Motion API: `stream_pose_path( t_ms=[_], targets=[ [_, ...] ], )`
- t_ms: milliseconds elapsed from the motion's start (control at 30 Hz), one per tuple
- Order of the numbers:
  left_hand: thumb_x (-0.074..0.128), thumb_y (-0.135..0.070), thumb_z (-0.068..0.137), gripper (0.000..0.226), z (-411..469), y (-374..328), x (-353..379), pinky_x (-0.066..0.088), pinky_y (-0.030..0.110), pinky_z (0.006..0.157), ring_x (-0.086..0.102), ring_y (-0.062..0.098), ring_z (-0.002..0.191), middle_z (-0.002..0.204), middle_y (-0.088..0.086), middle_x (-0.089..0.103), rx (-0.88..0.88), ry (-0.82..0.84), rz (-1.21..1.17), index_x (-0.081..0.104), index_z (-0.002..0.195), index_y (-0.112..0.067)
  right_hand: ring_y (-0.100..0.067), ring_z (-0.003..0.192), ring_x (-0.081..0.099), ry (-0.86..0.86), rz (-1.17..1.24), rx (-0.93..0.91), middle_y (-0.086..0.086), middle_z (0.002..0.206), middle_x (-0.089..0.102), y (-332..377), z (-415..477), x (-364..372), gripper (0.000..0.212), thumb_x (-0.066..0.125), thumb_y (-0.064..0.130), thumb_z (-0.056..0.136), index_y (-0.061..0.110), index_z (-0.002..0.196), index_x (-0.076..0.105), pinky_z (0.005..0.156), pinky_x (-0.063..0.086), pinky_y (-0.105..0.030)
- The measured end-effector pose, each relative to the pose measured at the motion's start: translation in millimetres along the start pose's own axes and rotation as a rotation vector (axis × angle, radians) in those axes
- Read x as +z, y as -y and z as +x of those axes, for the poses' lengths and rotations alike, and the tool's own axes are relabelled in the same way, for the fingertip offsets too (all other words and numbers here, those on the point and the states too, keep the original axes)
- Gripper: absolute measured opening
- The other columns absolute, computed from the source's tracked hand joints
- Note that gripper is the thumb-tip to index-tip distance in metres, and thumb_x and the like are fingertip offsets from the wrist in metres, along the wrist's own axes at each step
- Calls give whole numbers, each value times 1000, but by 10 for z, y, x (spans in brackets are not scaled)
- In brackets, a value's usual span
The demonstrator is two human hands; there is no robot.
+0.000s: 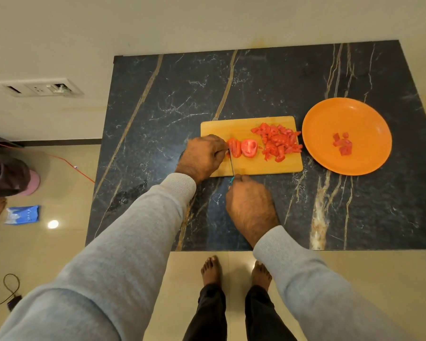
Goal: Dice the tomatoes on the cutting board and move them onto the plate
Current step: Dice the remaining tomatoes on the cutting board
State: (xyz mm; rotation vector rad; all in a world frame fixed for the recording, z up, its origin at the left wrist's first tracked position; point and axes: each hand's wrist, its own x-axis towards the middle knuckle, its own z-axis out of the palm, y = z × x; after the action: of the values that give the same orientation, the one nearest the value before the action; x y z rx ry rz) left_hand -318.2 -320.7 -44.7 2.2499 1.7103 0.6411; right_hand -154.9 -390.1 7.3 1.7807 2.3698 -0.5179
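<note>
we are working on the dark table (158, 107), going from left to right. our left hand (202, 156) is sitting on the left end of the cutting board (256, 167), and its fingers are bending over the uncut tomato piece (234, 148) and holding it down. the knife (232, 166) is standing right against that piece, with its thin blade running toward us. our right hand (250, 205) is wrapping tight around the knife's handle, and only a bit of blue-green is peeking out. next to the blade, a round slice (249, 148) is lying flat with its cut face up. farther right on the board, a big pile of diced bits (278, 141) is waiting. the orange plate (369, 158) is sitting just beside the board, and only a few bits (342, 143) are lying in it. so we are thinking the job is about halfway: most of the cutting is looking done, but one piece and one slice are needing dicing, and nearly all the bits are needing a ride to the plate.
</note>
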Motion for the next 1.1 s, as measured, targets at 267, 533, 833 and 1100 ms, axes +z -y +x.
stream_pose_path(
  t_ms=[267,533,833,1100],
  targets=[
    [63,-23,98,24,25,-16,-20,58,35,93,72,24,97,107,4,78,-67,28,3,81,108,-10,-26,102,66,17,139,46,-9,119,64,-63,-229,4,33,52,30,101,10,128,58,85,56,-36],
    [69,-32,87,34,29,-235,23,59,34,89,67,19,99,114,2,71,-238,-14,-96,73,116,-15,-21,85,63,-172,221,30,-5,99,66,-324,-319,-108,32,49,36,100,12,113,67,74,55,-34],
    [71,-49,88,34,140,-399,118,53,38,90,58,22,104,109,0,67,-254,10,40,75,106,-20,-25,88,67,-149,131,67,-6,103,66,-470,-174,-76,30,48,36,101,14,113,64,73,56,-37],
    [70,-22,90,22,134,-361,80,54,38,97,62,20,107,113,-5,75,-255,72,30,78,110,-22,-26,88,66,-134,108,23,-6,101,66,-493,-35,-87,30,47,37,101,15,116,61,71,53,-36]
  ],
)
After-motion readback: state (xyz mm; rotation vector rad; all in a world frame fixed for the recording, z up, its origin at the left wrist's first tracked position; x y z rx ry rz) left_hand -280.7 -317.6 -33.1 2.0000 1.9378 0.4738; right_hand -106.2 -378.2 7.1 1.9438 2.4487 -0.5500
